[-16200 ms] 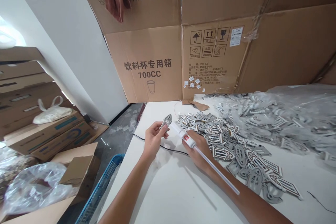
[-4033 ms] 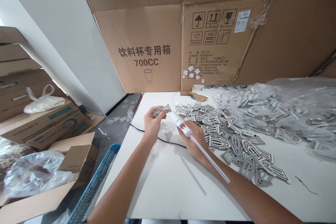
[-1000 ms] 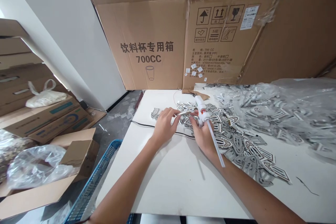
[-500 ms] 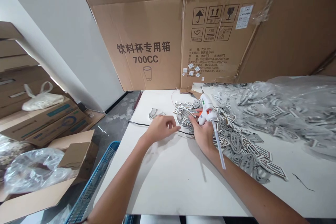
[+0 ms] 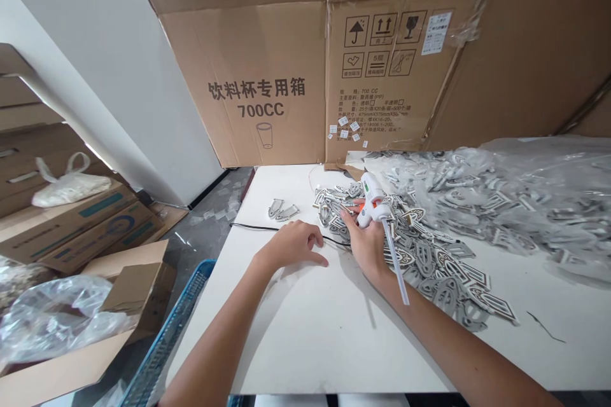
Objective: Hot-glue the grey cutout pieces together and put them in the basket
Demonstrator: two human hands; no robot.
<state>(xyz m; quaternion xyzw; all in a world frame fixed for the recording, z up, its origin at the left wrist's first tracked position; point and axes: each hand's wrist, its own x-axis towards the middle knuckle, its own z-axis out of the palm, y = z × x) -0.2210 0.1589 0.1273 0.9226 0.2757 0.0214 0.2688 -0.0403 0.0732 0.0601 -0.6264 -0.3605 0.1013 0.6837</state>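
Note:
My right hand [image 5: 368,240] is wrapped round the handle of a white hot glue gun [image 5: 372,194] with an orange part near the grip. A translucent glue stick [image 5: 395,261] sticks out of its rear, towards me. Beneath the gun and to its right spreads a pile of grey and white flat cut-out pieces [image 5: 429,257]. My left hand [image 5: 296,245] hovers low over the white table with the fingers loosely curled and the thumb apart, nothing visible in it. Just beyond it lie two small grey pieces [image 5: 282,210]. A black cord [image 5: 255,226] passes behind both hands.
Tall cardboard sheets [image 5: 267,44] stand along the table's back edge. More pieces lie under clear plastic [image 5: 501,197] at the right. A blue basket [image 5: 176,324] sits beside the table's left edge, with an open carton [image 5: 138,292] further left. A thin dark strand [image 5: 547,327] lies at right.
My left hand has drawn back slightly towards me, leaving the two small pieces in fuller view. My right hand still grips the glue gun in nearly the same place.

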